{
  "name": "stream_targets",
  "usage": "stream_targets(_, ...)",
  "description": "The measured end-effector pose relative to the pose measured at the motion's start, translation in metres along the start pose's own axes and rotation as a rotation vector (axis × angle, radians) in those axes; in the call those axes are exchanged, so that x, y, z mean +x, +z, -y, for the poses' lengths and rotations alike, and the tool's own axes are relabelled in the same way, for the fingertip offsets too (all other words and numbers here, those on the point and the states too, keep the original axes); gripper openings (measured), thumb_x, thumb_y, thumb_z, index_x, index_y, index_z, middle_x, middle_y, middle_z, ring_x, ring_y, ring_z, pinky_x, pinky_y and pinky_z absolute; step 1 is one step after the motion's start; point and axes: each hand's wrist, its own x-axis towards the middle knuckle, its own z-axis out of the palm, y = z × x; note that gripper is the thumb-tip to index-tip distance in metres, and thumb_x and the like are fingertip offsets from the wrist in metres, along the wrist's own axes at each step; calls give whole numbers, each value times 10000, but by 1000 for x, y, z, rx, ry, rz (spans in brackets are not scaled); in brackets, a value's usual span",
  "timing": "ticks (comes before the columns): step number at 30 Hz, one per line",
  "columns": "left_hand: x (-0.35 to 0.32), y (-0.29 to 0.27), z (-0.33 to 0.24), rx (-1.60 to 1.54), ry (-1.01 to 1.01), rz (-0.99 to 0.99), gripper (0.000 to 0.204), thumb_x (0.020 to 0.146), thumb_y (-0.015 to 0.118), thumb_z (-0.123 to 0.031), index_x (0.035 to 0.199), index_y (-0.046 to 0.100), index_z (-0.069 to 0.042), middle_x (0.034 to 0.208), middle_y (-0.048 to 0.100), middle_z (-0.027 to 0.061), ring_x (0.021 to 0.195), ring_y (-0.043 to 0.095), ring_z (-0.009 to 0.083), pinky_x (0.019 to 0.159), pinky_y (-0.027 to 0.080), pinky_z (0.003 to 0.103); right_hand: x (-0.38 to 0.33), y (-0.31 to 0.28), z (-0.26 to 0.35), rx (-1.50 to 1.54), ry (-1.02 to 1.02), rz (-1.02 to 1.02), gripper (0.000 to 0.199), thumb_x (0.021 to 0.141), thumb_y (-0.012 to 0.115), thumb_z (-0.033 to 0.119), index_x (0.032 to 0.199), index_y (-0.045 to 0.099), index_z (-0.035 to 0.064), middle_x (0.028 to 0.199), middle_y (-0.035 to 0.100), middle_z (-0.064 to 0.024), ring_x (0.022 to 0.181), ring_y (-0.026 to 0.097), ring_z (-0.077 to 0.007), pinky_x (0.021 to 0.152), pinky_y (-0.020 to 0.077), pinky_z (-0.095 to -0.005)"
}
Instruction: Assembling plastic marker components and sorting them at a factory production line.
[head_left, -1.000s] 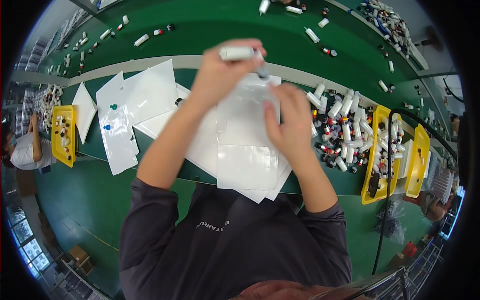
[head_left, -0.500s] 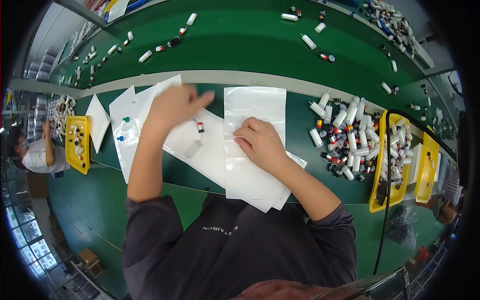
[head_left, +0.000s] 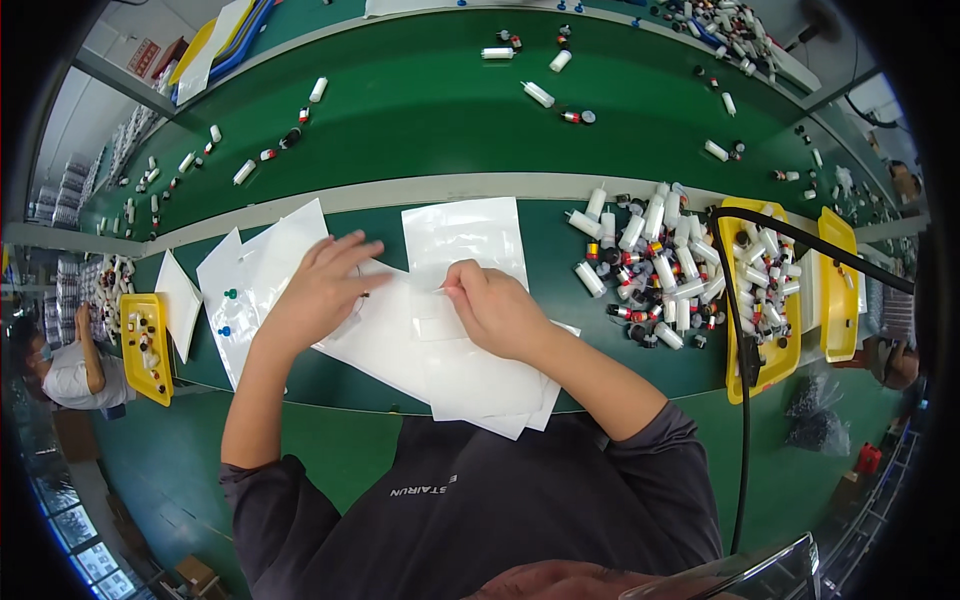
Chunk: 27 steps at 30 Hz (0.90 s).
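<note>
My left hand (head_left: 318,298) hovers or rests over a white glossy sheet (head_left: 372,345) left of centre, its fingers stretched and apart. A small dark part (head_left: 364,294) peeks out beside its fingers, mostly covered by the hand. My right hand (head_left: 492,312) is closed in a pinch over the upright stack of glossy white sheets (head_left: 463,225). A thin pale tip shows at its thumb and forefinger; what it belongs to is too small to tell. Farther left lie more white sheets (head_left: 283,250), with a green pin (head_left: 231,293) and a blue pin (head_left: 225,330) on them.
A heap of white cylinders with red and black parts (head_left: 660,265) lies on the right, beside a filled yellow tray (head_left: 735,372). A black cable (head_left: 741,450) hangs there. Beyond a pale ledge (head_left: 450,187), a green belt (head_left: 400,110) carries scattered parts. Another person (head_left: 75,365) sits far left.
My left hand has come down onto the sheet, over the small wired part that showed before. My right fingers have pinched together. The whole view has shifted, sliding the table leftward in the picture.
</note>
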Motion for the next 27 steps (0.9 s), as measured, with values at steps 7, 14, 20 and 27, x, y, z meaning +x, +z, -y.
stream_targets(7,-9,-2,34,-577,-167,156,205,934,632,-95,1136,666,-103,1293,631,98,1191,628,319,1070,467,480,5,-2,-14,535,88,-341,101,1022,515,75,1097,480,17,925,632,-124,736,630,-212,712,513,-337)
stream_targets(14,63,20,-17,-2039,-410,-379,312,1051,505,-181,1340,488,-64,1256,628,125,1178,633,292,1005,528,419,11,-33,-9,821,56,-558,98,994,546,-15,1084,517,12,1041,577,-54,911,586,-109,838,488,-264)
stream_targets(20,111,25,-61,-1814,-336,-439,351,1049,501,-164,1382,475,-54,1310,619,131,1207,618,266,1022,495,393,9,-47,-21,820,-1,-655,291,930,600,-92,1174,487,19,1143,543,-81,941,591,-115,839,490,-265)
stream_targets(27,121,19,-75,-1686,-259,-446,372,1012,579,-125,1364,548,-7,1230,673,124,1148,617,172,1002,452,303,12,-52,-25,644,20,-624,659,873,649,-92,1425,312,32,1198,538,-121,982,592,-143,898,485,-315)
